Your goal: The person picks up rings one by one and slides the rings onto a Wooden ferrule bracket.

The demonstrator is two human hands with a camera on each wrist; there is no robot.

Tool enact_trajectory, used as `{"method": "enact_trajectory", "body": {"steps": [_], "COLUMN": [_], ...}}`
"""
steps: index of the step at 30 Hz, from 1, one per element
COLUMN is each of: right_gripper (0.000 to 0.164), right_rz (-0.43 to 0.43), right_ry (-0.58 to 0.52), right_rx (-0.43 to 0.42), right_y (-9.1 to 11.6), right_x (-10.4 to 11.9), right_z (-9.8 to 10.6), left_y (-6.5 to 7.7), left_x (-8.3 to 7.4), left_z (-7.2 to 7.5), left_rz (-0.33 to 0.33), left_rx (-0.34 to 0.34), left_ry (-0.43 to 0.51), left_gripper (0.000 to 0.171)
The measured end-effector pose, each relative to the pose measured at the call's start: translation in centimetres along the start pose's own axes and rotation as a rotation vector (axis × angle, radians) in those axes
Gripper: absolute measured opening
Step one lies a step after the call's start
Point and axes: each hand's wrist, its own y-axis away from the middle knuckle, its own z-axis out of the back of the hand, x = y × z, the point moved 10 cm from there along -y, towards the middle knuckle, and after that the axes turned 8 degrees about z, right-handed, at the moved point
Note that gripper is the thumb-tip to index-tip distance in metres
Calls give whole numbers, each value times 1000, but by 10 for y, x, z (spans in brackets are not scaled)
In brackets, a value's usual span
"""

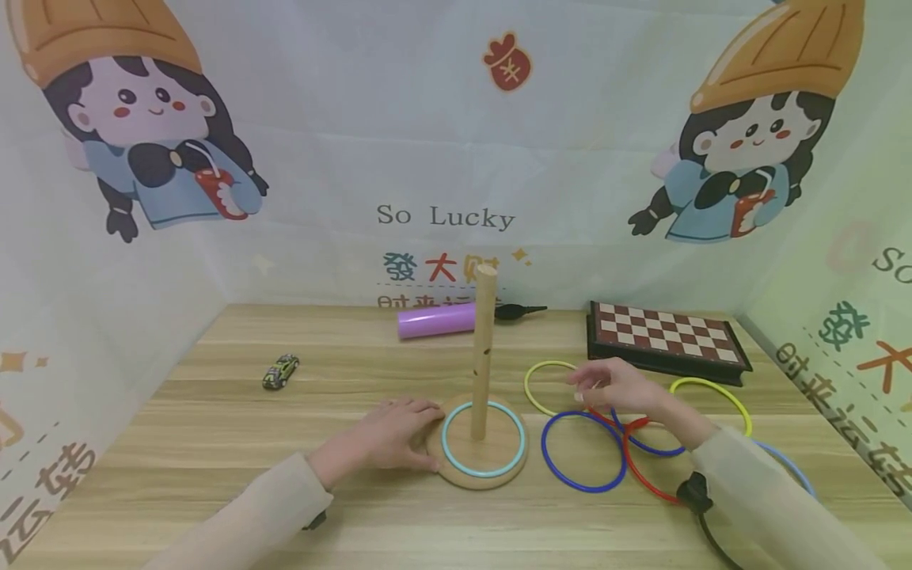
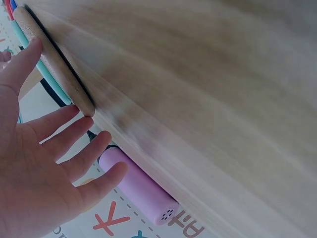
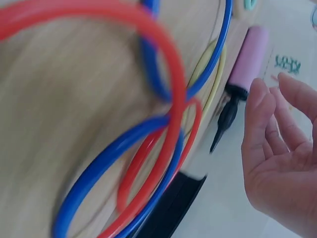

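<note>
A wooden peg stands upright on a round wooden base, with a light teal ring lying around it. My left hand touches the left rim of the base, thumb and fingers spread. My right hand hovers over the loose rings, its fingers loosely bent; in the right wrist view a gap shows between thumb and forefinger, with nothing held. Below and around it lie a blue ring, a pale yellow ring, a red ring and a second blue ring, some overlapping. The right forearm hides parts of them.
Farther right lie a bright yellow ring and a light blue ring. At the back are a purple hand pump with a black nozzle and a checkered board box. A toy car sits at left. A printed cloth encloses the table.
</note>
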Motion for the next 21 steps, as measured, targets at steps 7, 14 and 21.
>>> {"method": "enact_trajectory", "body": {"steps": [7,14,21], "right_gripper": [34,35,32], "right_rz": [-50,-77,-88], "right_ry": [31,54,93], "right_rx": [-5,46,73], "right_y": [30,55,72], "right_x": [-16,-33,-46], "right_z": [24,40,48], "left_y": [-2,-1,-1], "left_x": [2,3,2], "left_z": [-2,-2,-2], "left_rz": [10,14,7], "left_rx": [5,9,8], "left_ry": [-17,-17,-15], "left_gripper": [73,74,74]}}
